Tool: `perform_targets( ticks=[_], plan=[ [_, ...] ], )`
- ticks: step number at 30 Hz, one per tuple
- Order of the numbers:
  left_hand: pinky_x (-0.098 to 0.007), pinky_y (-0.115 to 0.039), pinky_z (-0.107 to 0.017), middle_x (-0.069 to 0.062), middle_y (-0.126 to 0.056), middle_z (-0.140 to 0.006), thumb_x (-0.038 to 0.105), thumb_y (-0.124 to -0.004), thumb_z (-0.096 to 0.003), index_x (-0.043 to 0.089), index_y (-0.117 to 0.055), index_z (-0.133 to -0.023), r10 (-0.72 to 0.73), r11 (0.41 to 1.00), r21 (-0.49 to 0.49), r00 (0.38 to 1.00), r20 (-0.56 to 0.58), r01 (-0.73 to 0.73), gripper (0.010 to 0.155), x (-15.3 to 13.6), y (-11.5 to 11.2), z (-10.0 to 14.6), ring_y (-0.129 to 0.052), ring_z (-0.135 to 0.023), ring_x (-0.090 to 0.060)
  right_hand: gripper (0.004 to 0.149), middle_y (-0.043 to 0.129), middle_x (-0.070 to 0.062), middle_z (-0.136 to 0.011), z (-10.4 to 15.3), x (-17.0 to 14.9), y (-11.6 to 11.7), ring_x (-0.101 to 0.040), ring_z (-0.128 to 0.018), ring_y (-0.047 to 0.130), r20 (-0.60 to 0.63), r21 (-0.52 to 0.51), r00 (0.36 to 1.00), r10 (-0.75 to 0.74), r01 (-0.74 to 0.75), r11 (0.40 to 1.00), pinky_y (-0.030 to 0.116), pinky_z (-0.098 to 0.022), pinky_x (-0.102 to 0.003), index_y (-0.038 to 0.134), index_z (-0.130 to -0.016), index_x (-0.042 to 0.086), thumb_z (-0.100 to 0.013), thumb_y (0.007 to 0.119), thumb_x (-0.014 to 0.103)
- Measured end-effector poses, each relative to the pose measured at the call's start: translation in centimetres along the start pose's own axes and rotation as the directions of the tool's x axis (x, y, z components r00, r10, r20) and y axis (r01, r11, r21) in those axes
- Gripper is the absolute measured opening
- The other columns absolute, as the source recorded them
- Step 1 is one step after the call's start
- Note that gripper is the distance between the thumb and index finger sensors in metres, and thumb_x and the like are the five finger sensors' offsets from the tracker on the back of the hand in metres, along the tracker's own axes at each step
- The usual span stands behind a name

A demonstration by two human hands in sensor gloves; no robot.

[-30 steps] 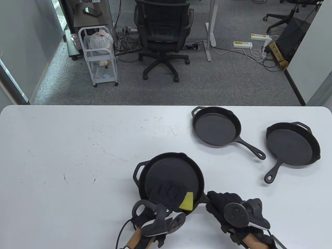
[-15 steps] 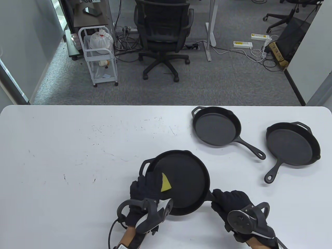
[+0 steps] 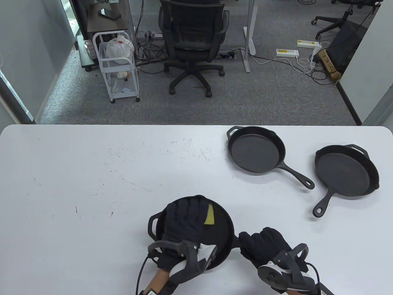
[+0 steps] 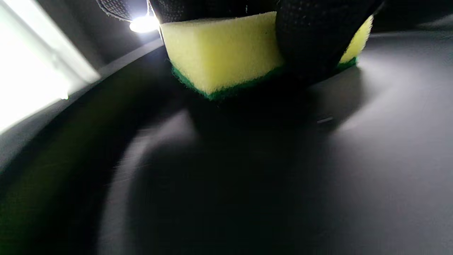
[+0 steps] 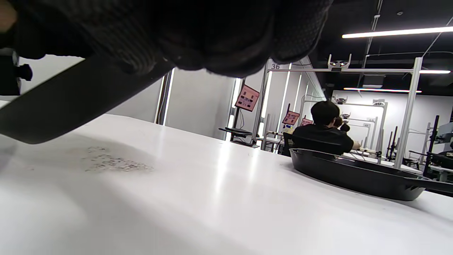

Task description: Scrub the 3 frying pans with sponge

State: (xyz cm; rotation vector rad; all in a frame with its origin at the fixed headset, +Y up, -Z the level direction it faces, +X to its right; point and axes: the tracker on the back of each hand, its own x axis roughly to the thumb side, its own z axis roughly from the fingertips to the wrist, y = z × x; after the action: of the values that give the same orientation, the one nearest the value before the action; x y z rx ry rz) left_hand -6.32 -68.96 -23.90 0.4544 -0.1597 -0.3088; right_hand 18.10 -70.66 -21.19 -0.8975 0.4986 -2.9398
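Observation:
A black frying pan (image 3: 221, 227) sits near the table's front edge. My left hand (image 3: 185, 218) lies over its inside and grips a yellow sponge (image 3: 210, 214) with a green underside, pressing it flat on the pan floor (image 4: 247, 170). In the left wrist view a gloved finger wraps the front of the sponge (image 4: 219, 56). My right hand (image 3: 265, 244) grips the pan's handle (image 5: 70, 102), which is hidden under the glove in the table view. Two more black pans, one (image 3: 256, 149) at the middle right and one (image 3: 345, 172) at the far right, lie untouched.
The white table (image 3: 92, 184) shows faint scuff marks. Beyond its far edge stand an office chair (image 3: 192, 40) and a white wire cart (image 3: 118, 67). In the right wrist view a person (image 5: 324, 131) sits at another bench behind a pan (image 5: 357, 173).
The near pan has slid toward the front edge and to the left. My left hand has carried the sponge from the pan's left side up to its far part. My right hand followed with the handle.

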Motion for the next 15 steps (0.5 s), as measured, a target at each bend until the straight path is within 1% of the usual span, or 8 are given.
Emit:
perform_targets(
  ticks=[2, 3, 5, 6, 9, 11, 13, 15],
  plan=[
    [-0.057, -0.065, -0.076, -0.003, -0.071, -0.116, 0.048, -0.087, -0.0440, 0.029, -0.060, -0.115, 0.008, 0.999, -0.052, 1.000, -0.007, -0.009, 0.078, -0.7, -0.9, 0.0, -0.075, -0.102, -0.031, 0.058, 0.102, 0.009, -0.049, 0.0, -0.6, -0.1, -0.017, -0.030, 0.101, -0.044, -0.006, 0.999, -0.005, 0.005, 1.000, 0.084, -0.052, -0.050, 0.084, -0.085, 0.020, -0.035, 0.098, 0.044],
    [-0.057, -0.066, -0.075, -0.003, -0.072, -0.115, 0.048, -0.087, -0.0440, 0.029, -0.060, -0.115, 0.008, 0.996, -0.091, 1.000, -0.005, -0.009, 0.078, -0.8, -1.2, 0.0, -0.076, -0.101, -0.030, 0.057, 0.101, 0.009, -0.049, 0.1, -1.1, -0.1, -0.017, -0.029, 0.101, -0.076, -0.010, 0.997, -0.006, 0.005, 1.000, 0.084, -0.052, -0.050, 0.084, -0.085, 0.019, -0.036, 0.097, 0.045],
    [-0.055, -0.069, -0.073, -0.003, -0.075, -0.114, 0.050, -0.088, -0.0430, 0.028, -0.062, -0.114, 0.012, 0.987, -0.161, 0.999, 0.046, -0.005, 0.079, -0.5, -1.7, 0.1, -0.078, -0.099, -0.030, 0.057, 0.101, 0.009, -0.049, 0.2, -1.9, 0.0, -0.016, -0.029, 0.101, -0.128, -0.013, 0.992, 0.004, -0.006, 1.000, 0.084, -0.051, -0.050, 0.084, -0.085, 0.019, -0.036, 0.097, 0.045],
    [-0.055, -0.070, -0.072, -0.003, -0.076, -0.113, 0.051, -0.088, -0.0427, 0.028, -0.063, -0.114, 0.048, 0.979, -0.203, 0.995, 0.086, -0.030, 0.079, 0.0, -1.9, 0.1, -0.079, -0.099, -0.030, 0.057, 0.101, 0.009, -0.049, 0.4, -2.3, 0.0, -0.016, -0.029, 0.101, -0.155, -0.022, 0.988, 0.003, -0.006, 1.000, 0.084, -0.051, -0.050, 0.084, -0.085, 0.019, -0.036, 0.096, 0.045],
    [-0.056, -0.068, -0.074, -0.003, -0.074, -0.114, 0.051, -0.086, -0.0433, 0.028, -0.060, -0.115, 0.160, 0.962, -0.250, 0.970, 0.182, -0.112, 0.079, 1.7, -1.8, 0.3, -0.078, -0.100, -0.030, 0.057, 0.101, 0.009, -0.049, 0.4, -2.4, 0.2, -0.016, -0.028, 0.101, -0.172, -0.027, 0.985, -0.021, 0.017, 1.000, 0.085, -0.050, -0.050, 0.084, -0.085, 0.019, -0.036, 0.096, 0.046],
    [-0.056, -0.066, -0.076, -0.002, -0.072, -0.115, 0.052, -0.085, -0.0438, 0.029, -0.058, -0.115, 0.240, 0.954, -0.244, 0.934, 0.264, -0.176, 0.079, 3.0, -1.2, 0.7, -0.077, -0.102, -0.029, 0.057, 0.101, 0.009, -0.049, 0.3, -2.0, 0.1, -0.016, -0.028, 0.101, -0.166, -0.039, 0.986, -0.017, 0.011, 0.999, 0.085, -0.050, -0.050, 0.084, -0.085, 0.019, -0.037, 0.095, 0.046],
    [-0.058, -0.062, -0.078, -0.001, -0.069, -0.118, 0.051, -0.084, -0.0449, 0.030, -0.056, -0.116, 0.279, 0.951, -0.223, 0.901, 0.333, -0.212, 0.079, 4.1, -0.3, 1.1, -0.074, -0.105, -0.029, 0.057, 0.101, 0.009, -0.049, 0.1, -1.3, 0.1, -0.016, -0.028, 0.101, -0.135, -0.045, 0.991, -0.001, -0.005, 0.999, 0.085, -0.050, -0.049, 0.084, -0.085, 0.019, -0.036, 0.095, 0.046],
    [-0.059, -0.059, -0.080, 0.001, -0.066, -0.120, 0.050, -0.084, -0.0451, 0.032, -0.054, -0.116, 0.165, 0.984, -0.123, 0.928, 0.335, -0.130, 0.079, 4.6, 0.7, 1.4, -0.071, -0.109, -0.029, 0.057, 0.101, 0.009, -0.050, 0.1, -0.7, 0.2, -0.016, -0.029, 0.101, -0.088, -0.032, 0.996, 0.008, -0.010, 0.999, 0.084, -0.051, -0.050, 0.083, -0.086, 0.021, -0.036, 0.095, 0.046]
  ],
)
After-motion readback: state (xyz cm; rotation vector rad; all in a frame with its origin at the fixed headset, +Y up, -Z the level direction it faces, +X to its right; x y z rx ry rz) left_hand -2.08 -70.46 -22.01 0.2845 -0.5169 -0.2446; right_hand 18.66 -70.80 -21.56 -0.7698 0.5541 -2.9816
